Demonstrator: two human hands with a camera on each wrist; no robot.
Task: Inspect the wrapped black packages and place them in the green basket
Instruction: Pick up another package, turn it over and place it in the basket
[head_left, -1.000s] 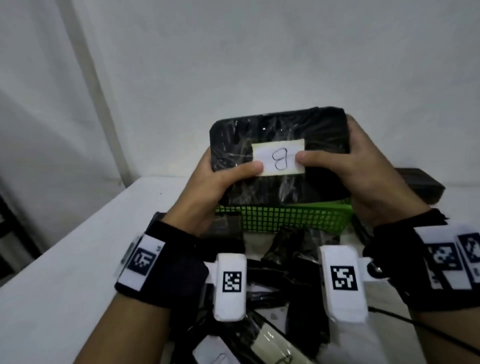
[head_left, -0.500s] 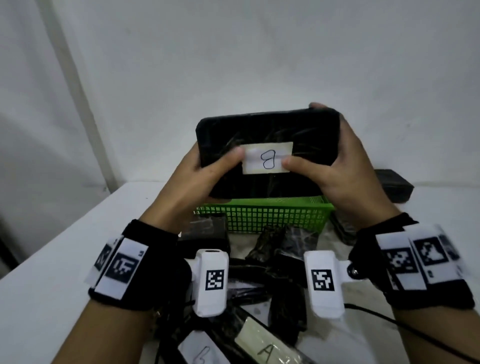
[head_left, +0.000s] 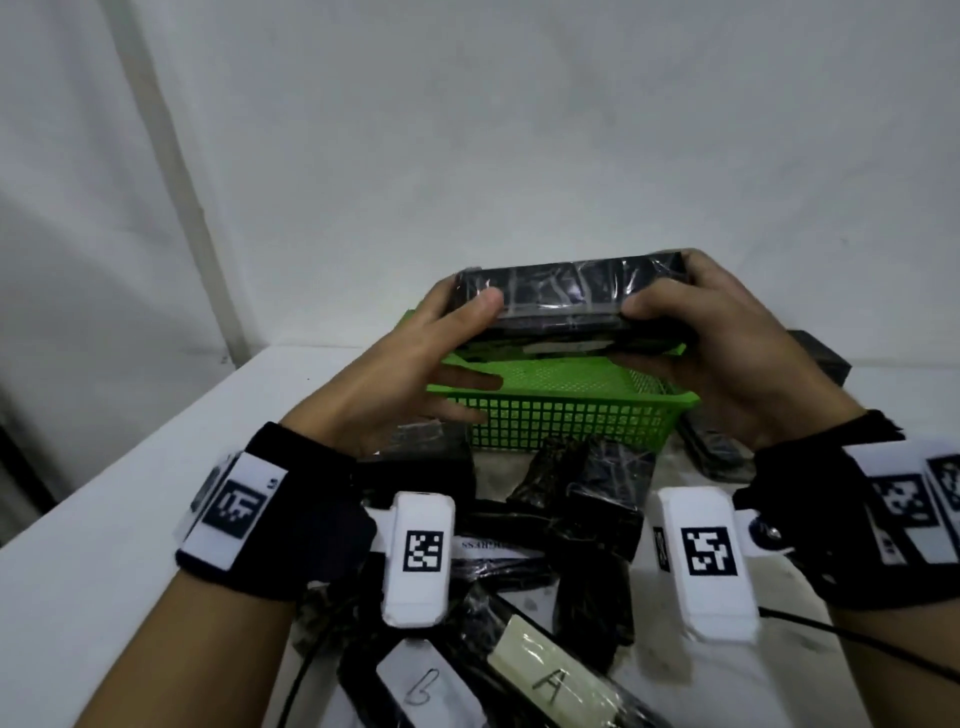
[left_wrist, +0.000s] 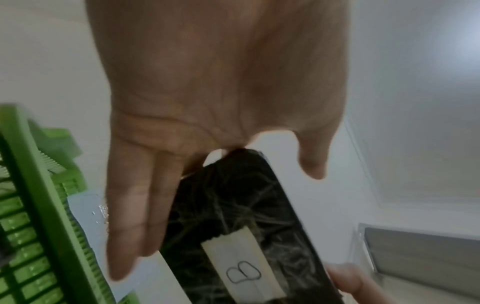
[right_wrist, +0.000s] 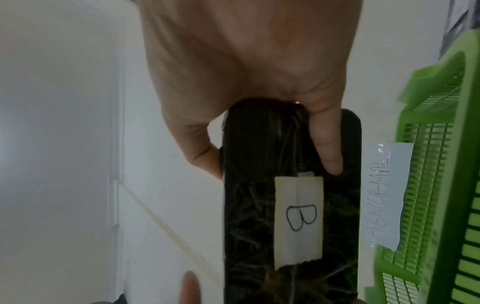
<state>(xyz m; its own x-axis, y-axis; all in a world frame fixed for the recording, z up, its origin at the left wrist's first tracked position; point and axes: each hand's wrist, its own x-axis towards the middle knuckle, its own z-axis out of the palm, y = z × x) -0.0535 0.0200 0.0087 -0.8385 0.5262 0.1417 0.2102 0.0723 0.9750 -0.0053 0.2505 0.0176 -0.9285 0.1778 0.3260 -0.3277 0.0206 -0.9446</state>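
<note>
A black package (head_left: 566, 291) wrapped in clear film lies nearly flat just above the green basket (head_left: 561, 421). My left hand (head_left: 457, 338) holds its left end, thumb on the near edge and fingers stretched out beneath. My right hand (head_left: 670, 332) grips the right end. In the wrist views the package (left_wrist: 233, 205) (right_wrist: 249, 205) shows its underside with a paper label reading B (right_wrist: 298, 218). A right finger lies on that face, beside the label. The basket (right_wrist: 454, 144) carries a tape label reading ABNORMAL (right_wrist: 384, 195).
Several more wrapped black packages lie heaped on the white table (head_left: 130, 519) in front of the basket, one labelled A (head_left: 550, 680). Another black package (head_left: 821, 358) lies behind the basket at the right. A black cable (head_left: 857, 639) runs off to the right. A white wall stands close behind.
The package was upright with its B label facing me. Both hands have tipped it flat, label downward, and lowered it over the basket.
</note>
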